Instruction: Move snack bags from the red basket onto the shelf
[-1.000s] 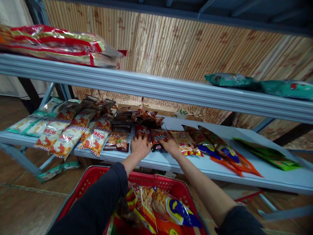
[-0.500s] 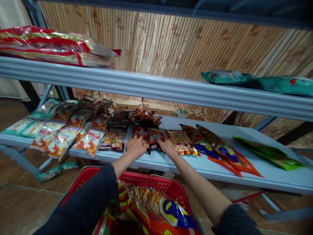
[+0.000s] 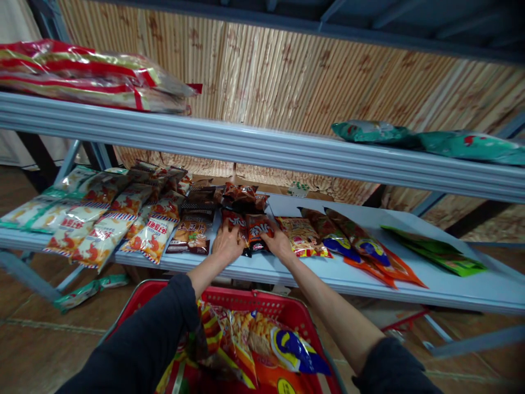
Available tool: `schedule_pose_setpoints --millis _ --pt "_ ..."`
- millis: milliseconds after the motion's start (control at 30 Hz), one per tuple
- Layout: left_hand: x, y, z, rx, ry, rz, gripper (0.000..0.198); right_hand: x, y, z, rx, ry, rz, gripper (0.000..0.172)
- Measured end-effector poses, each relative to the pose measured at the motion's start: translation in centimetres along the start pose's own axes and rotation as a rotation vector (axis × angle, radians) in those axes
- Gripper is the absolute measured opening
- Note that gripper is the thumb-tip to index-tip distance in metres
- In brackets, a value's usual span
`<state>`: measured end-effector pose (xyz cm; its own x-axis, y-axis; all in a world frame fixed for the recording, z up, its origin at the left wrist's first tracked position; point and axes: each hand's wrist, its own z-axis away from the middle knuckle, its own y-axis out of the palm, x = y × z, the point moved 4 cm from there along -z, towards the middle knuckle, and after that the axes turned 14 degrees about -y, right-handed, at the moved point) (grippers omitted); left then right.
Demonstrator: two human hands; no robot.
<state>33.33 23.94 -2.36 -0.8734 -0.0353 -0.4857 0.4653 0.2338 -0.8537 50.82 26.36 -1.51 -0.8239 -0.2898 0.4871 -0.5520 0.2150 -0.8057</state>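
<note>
Two dark snack bags with red-orange panels lie side by side on the lower shelf. My left hand [image 3: 227, 242] is closed over the left snack bag [image 3: 237, 220], covering much of it. My right hand [image 3: 279, 244] grips the right edge of the other snack bag [image 3: 257, 229], thumb on its front and the other fingers largely hidden. To the left, a brown potato-chip bag [image 3: 191, 232] lies close to my left hand. A yellow-and-red snack bag [image 3: 301, 235] is just right of my right hand. More brown bags [image 3: 240, 192] are stacked behind.
Below me is a red basket [image 3: 266, 300] holding several bright snack bags [image 3: 262, 334]. White prawn-picture bags [image 3: 98, 238] fill the shelf's left. Brown-and-blue bags [image 3: 361, 246] and a green bag [image 3: 435, 250] lie right. An upper shelf edge [image 3: 246, 134] crosses above my hands.
The view has shifted slightly, so the right-hand shelf items sit a little further left. Both hands stay on the same two snack bags, with little visible movement.
</note>
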Motion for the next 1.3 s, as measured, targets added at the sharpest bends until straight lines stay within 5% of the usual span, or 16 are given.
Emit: schedule_pose_setpoints --millis 267,500,967,1133,1300 --pt "1.2 0.7 0.0 -0.185 0.096 0.134 0.045 0.7 -0.1 0.2 -0.190 -0.116 -0.033 0.048" --pt "0.4 0.7 -1.6 -0.189 0.128 0.123 0.041 -0.1 0.6 -0.7 -0.224 -0.130 -0.085 0.048" --pt "-0.2 -0.1 -1.1 -0.254 0.192 -0.088 0.043 0.2 0.7 -1.2 0.070 -0.001 0.101 0.057" --pt "0.1 -0.3 -0.9 -0.204 0.188 -0.063 0.045 1.1 0.3 -0.8 -0.044 -0.113 0.167 0.052" --pt "-0.4 -3.2 1.9 -0.137 0.312 0.032 0.034 4.5 -1.0 1.5 -0.240 -0.400 0.138 0.040"
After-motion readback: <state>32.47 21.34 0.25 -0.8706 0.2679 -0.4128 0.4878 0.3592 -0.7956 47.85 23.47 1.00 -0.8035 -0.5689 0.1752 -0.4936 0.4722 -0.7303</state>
